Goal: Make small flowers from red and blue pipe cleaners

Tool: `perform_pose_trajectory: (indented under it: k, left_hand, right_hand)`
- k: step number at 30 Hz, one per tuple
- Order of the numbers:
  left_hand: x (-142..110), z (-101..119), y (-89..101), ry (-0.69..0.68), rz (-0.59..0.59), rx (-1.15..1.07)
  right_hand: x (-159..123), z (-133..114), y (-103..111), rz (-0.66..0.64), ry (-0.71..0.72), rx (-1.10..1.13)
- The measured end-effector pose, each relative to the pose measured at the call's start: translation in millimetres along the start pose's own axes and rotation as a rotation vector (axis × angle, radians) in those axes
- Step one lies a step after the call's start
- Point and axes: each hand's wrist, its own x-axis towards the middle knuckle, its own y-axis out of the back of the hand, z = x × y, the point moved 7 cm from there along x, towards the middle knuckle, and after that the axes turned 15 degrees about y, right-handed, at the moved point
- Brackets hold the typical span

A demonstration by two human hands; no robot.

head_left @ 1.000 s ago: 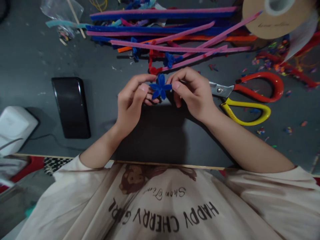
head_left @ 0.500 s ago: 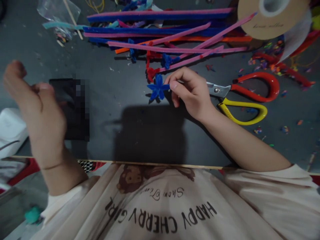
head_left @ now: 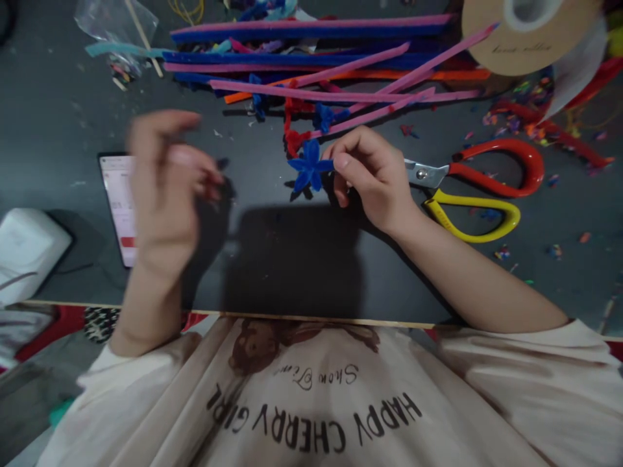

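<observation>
A blue pipe-cleaner flower (head_left: 310,166) with several pointed petals hangs just above the dark table. My right hand (head_left: 372,178) pinches one of its petals between thumb and forefinger. To the left, my left hand (head_left: 168,178) is raised over the table, slightly smeared by motion. Its forefinger is stretched out apart from the thumb, and nothing shows between them. Partly behind that hand lies a phone (head_left: 117,201) with its screen lit. Scissors (head_left: 431,174) with one red and one yellow handle lie beside my right hand, their blade tips hidden by it.
Pink, blue and orange pipe cleaners (head_left: 311,95) lie across the back, with small red and blue twisted pieces (head_left: 324,119) near them. A cardboard spool (head_left: 491,45) stands at back right. Colourful scraps litter the right side. A white device (head_left: 32,253) sits at far left.
My left hand has moved right, away from over the phone, and the phone's screen now shows lit. My right hand keeps its pinch on the flower, which has shifted very slightly.
</observation>
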Motion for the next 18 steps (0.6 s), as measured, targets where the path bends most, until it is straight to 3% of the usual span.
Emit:
perform_pose_trajectory:
  k: [2, 4, 7, 9, 13, 16, 18]
  left_hand:
    - [8, -8, -40.6, 0.197, -0.158, -0.159]
    - [9, -11, -79.7, 0.31, -0.359, -0.215]
    - [11, -18, -111.2, 0.48, -0.455, -0.325]
    - [16, -22, -115.2, 0.485, -0.386, -0.425]
    - [21, -25, -109.2, 0.343, -0.253, -0.481]
    - [20, -21, -107.6, 0.228, -0.261, -0.42]
    - [19, -21, -108.0, 0.227, -0.273, -0.416]
  right_hand:
    - [-1, 0, 2, 0.036, 0.012, 0.036]
    - [-1, 0, 4, 0.078, 0.038, 0.098]
    - [-1, 0, 6, 0.112, 0.051, 0.172]
    - [0, 1, 5, 0.116, 0.033, 0.174]
    - [1, -2, 4, 0.122, 0.005, 0.138]
    - [2, -4, 4, 0.125, -0.006, 0.109]
    - [3, -5, 5, 0.125, -0.01, 0.099]
